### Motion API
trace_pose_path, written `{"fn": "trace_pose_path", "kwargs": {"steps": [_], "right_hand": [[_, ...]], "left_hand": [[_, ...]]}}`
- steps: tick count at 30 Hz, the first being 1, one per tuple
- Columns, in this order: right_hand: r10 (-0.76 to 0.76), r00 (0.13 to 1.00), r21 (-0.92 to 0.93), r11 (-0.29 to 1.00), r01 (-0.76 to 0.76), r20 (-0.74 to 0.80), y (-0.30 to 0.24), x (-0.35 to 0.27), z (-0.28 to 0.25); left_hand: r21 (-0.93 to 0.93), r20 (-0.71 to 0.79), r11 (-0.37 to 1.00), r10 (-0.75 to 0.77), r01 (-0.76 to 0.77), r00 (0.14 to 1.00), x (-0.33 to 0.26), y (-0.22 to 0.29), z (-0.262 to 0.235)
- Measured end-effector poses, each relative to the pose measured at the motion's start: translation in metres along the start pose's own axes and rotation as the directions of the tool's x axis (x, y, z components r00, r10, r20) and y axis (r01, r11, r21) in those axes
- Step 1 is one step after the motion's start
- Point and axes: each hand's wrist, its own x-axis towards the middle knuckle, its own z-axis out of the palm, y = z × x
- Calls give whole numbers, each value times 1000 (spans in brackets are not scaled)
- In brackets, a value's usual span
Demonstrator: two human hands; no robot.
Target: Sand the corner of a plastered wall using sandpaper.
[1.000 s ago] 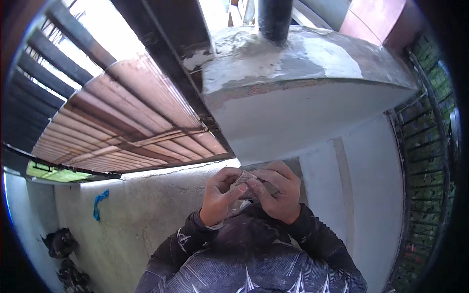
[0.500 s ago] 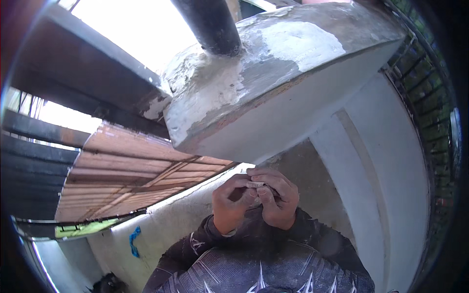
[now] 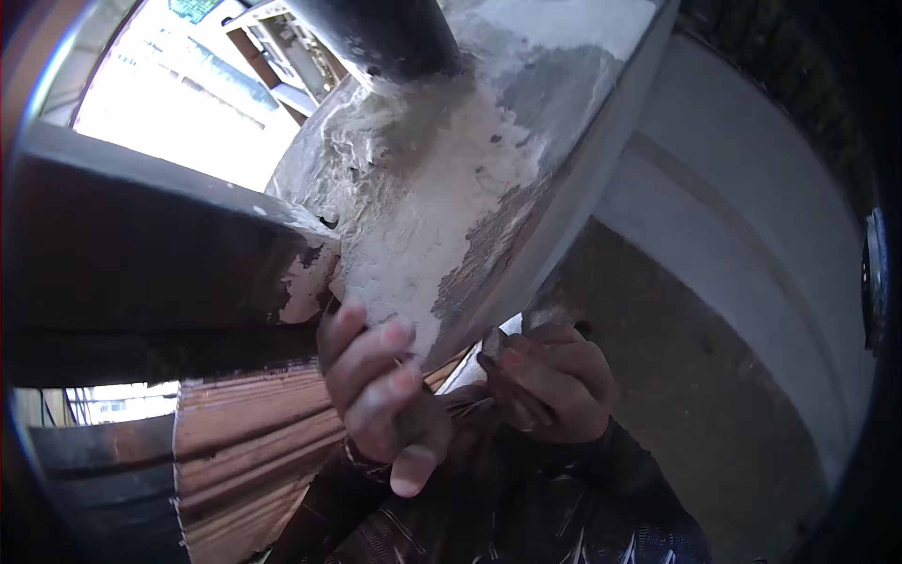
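A small grey piece (image 3: 494,344) juts leftward, clamped in the right grip (image 3: 561,383). The left grip (image 3: 383,399) is spread apart

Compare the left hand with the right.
The left hand is open with fingers parted; the right hand is curled. The left hand shows nothing in its grasp, while the right hand pinches a small grey piece. Both are bare and come out of dark sleeves.
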Motion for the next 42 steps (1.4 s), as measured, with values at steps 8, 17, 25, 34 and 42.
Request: {"fn": "trace_pose_path", "kwargs": {"steps": [8,17,25,34,42], "right_hand": [[-60,983,-292,956,6,-176,-4,-18,41],[-341,871,-483,864,142,-354,10,-18,75],[-189,883,-300,952,58,-429,18,-23,64],[-102,964,-295,955,26,-244,4,-20,52],[-89,943,-229,973,14,-321,-2,-18,56]], "left_hand": [[93,-238,985,-123,148,963,-10,-16,32],[410,-162,906,184,-103,969,-33,-47,22],[522,-1,799,351,-299,936,-31,-52,19],[469,-144,833,399,-293,906,-19,-46,39],[335,-259,872,450,-358,855,-20,-58,51]]}}
